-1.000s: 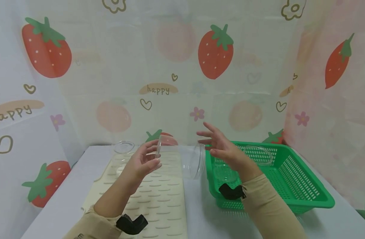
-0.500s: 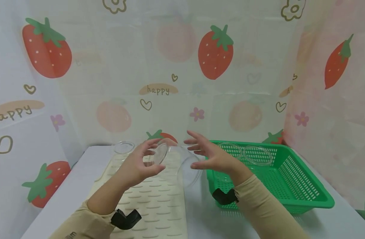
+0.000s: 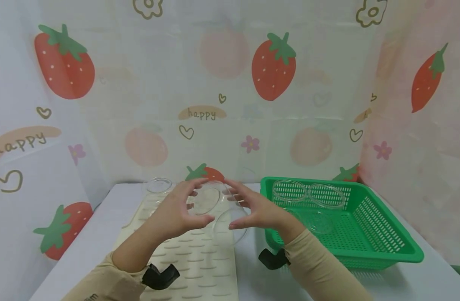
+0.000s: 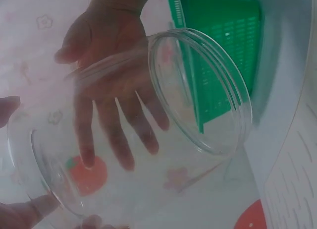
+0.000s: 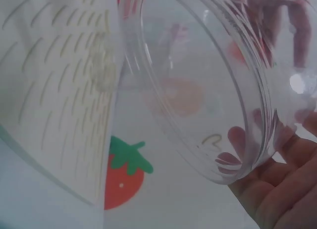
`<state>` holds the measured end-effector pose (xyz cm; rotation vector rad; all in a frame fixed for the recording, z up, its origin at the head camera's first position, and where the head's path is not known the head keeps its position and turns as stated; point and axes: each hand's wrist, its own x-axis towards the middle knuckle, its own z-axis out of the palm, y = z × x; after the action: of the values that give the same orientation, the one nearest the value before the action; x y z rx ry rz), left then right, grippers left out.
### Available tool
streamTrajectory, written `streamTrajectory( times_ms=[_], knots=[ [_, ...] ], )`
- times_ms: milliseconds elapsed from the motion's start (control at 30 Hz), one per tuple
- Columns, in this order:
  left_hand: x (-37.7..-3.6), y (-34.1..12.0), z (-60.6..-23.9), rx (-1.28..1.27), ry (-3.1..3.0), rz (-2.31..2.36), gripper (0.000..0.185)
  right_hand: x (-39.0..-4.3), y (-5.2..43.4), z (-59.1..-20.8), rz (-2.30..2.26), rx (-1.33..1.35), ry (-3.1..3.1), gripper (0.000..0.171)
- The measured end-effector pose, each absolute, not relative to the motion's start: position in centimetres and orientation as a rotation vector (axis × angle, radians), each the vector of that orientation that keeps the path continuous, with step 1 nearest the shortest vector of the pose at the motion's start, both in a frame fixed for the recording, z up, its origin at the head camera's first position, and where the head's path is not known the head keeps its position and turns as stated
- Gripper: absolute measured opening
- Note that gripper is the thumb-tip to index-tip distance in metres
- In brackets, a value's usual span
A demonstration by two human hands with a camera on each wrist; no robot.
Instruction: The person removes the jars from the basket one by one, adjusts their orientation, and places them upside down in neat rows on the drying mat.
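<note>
Clear jar [image 3: 218, 209] tilted between my hands, my left hand [image 3: 177, 213] curled round its base, my right hand [image 3: 258, 211] spread flat on its side, green basket [image 3: 380, 234] just right of my fingers

bright, soft, even light, shadows faint on the counter [image 3: 83, 246]. head view sharp, slight bend at edges. wrist views soft and close; clear jar [image 5: 208, 90] shows small glare spots and smears what's seen through it.
</note>
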<state>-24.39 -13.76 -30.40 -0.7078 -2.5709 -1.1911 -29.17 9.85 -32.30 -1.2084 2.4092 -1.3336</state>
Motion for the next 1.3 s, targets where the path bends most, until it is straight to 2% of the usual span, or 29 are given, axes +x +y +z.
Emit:
streamTrajectory(
  times_ms=[467,1300],
  knots=[
    [-24.1,-13.2,-31.0,-0.753,-2.55,-1.255,0.075,-28.5,8.9,-34.5,-1.453,-1.236,2.311,0.085],
    [-24.4,-15.1,-31.5,-0.871,-2.348,-1.693,0.077,-28.9,8.8,-34.0,-1.58,-1.324,2.288,0.086]
  ],
)
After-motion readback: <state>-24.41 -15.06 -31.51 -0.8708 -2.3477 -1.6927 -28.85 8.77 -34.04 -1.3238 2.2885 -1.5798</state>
